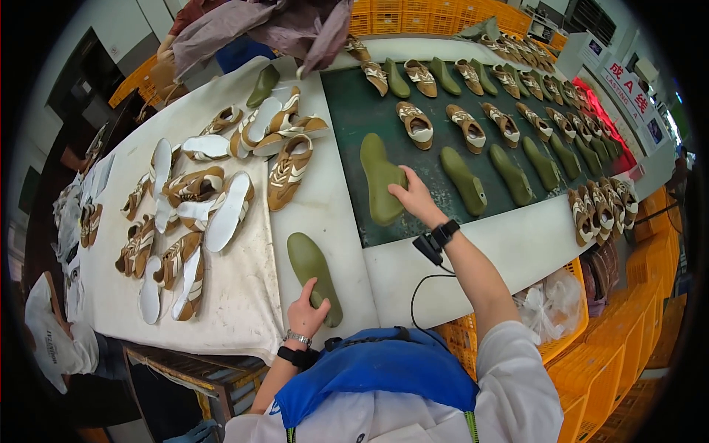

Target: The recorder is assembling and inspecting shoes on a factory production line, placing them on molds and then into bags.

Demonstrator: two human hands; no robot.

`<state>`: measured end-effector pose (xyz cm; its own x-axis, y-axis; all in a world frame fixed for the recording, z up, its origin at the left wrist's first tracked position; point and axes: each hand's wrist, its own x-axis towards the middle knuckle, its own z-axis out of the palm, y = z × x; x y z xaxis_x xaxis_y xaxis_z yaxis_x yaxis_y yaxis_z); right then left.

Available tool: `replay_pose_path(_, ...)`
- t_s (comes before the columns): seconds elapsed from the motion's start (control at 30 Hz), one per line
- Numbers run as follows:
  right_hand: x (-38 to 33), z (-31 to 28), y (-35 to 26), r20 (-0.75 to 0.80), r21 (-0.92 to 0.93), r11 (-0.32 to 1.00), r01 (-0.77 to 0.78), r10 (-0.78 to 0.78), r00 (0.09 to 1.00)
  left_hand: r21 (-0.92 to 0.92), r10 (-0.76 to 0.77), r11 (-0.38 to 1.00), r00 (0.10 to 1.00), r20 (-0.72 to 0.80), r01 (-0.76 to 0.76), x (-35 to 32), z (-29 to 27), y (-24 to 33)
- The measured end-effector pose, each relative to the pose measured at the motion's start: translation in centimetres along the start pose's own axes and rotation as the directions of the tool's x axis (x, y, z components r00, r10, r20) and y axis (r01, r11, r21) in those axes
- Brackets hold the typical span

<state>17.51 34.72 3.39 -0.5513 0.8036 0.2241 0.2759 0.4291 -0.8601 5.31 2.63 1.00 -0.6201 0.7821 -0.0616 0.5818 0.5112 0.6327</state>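
My left hand (305,316) grips the heel end of a green shoe last (310,262) at the near edge of the white tabletop. Farther off, my right hand (415,198) is closed on the side of a second green shoe last (379,173), over the left part of the dark green mat (384,235). To the right of that hand another green last (461,177) lies on the mat, in a row with several more. A brown and white sneaker (290,173) rests on the table beyond my left hand. The fingers under both lasts are partly hidden.
Many brown and white sneakers and white insoles (229,210) are piled on the left cloth (251,317). Sneakers (413,124) and lasts line the mat. Orange crates (613,354) stand at right. A cable (417,295) hangs near my right arm. Across the table stands a person in a purplish garment (295,29).
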Motion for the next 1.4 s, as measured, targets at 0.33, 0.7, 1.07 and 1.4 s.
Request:
replay_pose_path(0.33,3.0,7.2,6.3,0.241,-0.645,0.764,-0.015,0.223,0.945,0.037,-0.07,0.997,0.997,0.033,0.069,0.4,-0.1,0.3)
replay_pose_path(0.7,-1.2,5.7,2.3,0.378,-0.675,0.725,0.137,0.18,0.908,-0.013,-0.032,0.999,0.999,0.03,0.032,1.3,0.7,-0.4)
replay_pose_path(1.07,-11.1,8.9,-4.9,0.838,-0.221,0.94,0.26,0.047,0.543,-0.038,0.082,0.996,0.995,0.055,-0.08,1.0,1.5,0.1)
replay_pose_path(1.4,7.8,14.2,-4.8,0.735,-0.521,0.647,0.557,0.007,0.679,-0.146,0.078,0.988,0.988,0.131,-0.059,-2.3,-0.8,-2.6)
